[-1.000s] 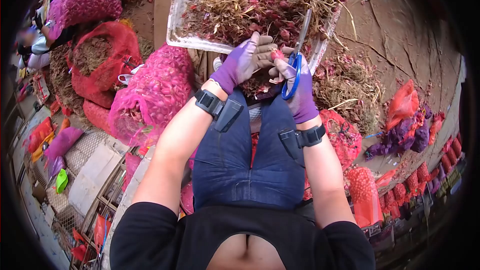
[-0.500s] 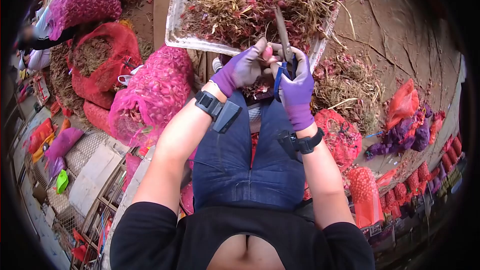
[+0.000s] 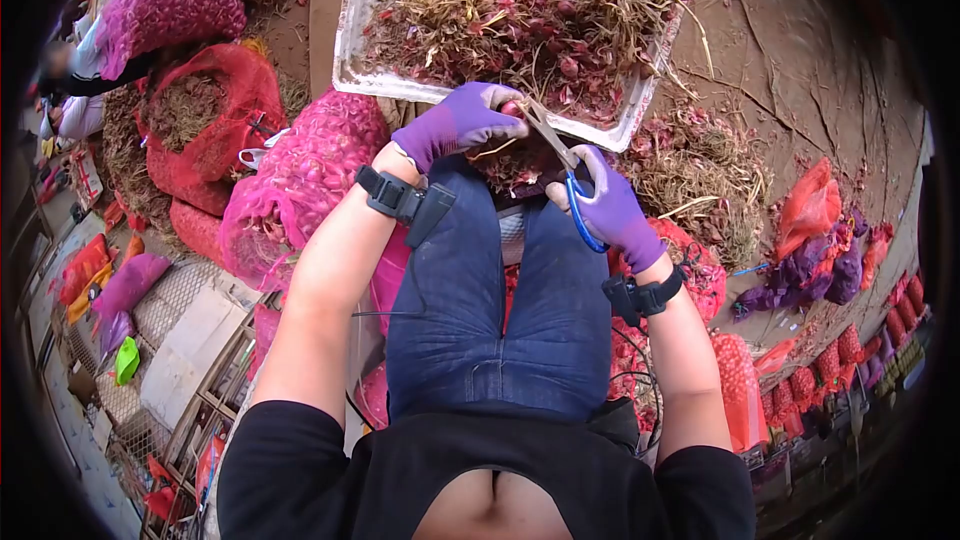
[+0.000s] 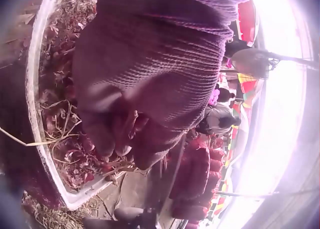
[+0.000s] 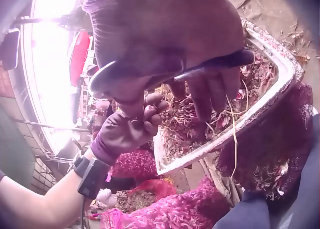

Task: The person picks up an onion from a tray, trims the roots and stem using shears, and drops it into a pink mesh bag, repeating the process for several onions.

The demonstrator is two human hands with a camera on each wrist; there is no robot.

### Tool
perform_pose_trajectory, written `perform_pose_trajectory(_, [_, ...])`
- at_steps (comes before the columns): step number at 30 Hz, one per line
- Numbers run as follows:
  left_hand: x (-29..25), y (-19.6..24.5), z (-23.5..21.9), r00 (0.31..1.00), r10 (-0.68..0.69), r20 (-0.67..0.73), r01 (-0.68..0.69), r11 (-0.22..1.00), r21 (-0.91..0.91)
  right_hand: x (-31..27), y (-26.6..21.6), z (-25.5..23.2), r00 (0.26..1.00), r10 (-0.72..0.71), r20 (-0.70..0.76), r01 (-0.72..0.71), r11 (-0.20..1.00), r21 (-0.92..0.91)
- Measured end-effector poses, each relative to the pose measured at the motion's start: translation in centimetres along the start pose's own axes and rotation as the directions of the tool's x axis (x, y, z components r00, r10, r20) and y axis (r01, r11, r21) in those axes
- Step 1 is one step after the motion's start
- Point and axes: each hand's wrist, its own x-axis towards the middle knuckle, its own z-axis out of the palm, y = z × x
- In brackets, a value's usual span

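Observation:
Both hands wear purple gloves with grey palms and fingers. My left hand [image 3: 458, 122] pinches a small red shallot [image 3: 512, 109] between thumb and fingers, just past the near edge of the white tray [image 3: 405, 89]. The right hand [image 3: 612, 202] grips a pair of scissors [image 3: 584, 212] by their blue handles. Their metal blades point up and left, the tips right at the shallot. In the right wrist view a handle [image 5: 220, 64] crosses the right palm, with the left hand [image 5: 125, 135] beyond. The left wrist view shows the glove's back [image 4: 150, 64] covering most of the shallot.
Dry stalks and red skins [image 3: 450, 0] fill the tray. A pink mesh sack of shallots [image 3: 310, 180] stands left of my legs, with a red mesh bag [image 3: 215, 180] behind it. A heap of trimmings [image 3: 705, 175] lies to the right. More red sacks [image 3: 735, 390] line the lower right.
The scissors have swung from pointing up and away to slanting left, tips now at the shallot. My right hand has moved down and right; the left hand now holds the shallot, slightly further left.

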Motion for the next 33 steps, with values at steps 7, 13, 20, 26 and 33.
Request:
perform_pose_trajectory(7, [0.6,0.2,0.8,0.998,0.028,-0.048,-0.023,0.995,0.101,0.9,-0.2,-0.3,1.000,-0.003,-0.005,0.002,0.999,-0.039])
perform_pose_trajectory(13, [-0.5,1.3,0.7,0.990,-0.141,-0.029,0.138,0.988,-0.075,1.3,-0.6,-0.6,0.994,0.092,0.059,-0.088,0.993,-0.077])
perform_pose_trajectory(20, [-2.3,-1.6,-1.2,0.993,-0.116,-0.010,0.107,0.943,-0.316,7.4,5.6,1.9,0.923,0.127,-0.364,-0.071,0.984,0.162])
perform_pose_trajectory(26, [-9.7,-0.6,-2.8,0.959,-0.247,-0.140,0.166,0.887,-0.431,16.1,5.6,2.6,0.893,0.080,-0.442,-0.304,0.833,-0.463])
perform_pose_trajectory(33, [-27.3,-5.6,-5.8,0.845,-0.386,-0.369,0.110,0.803,-0.586,19.3,7.4,3.8,0.877,0.066,-0.477,-0.375,0.715,-0.590])
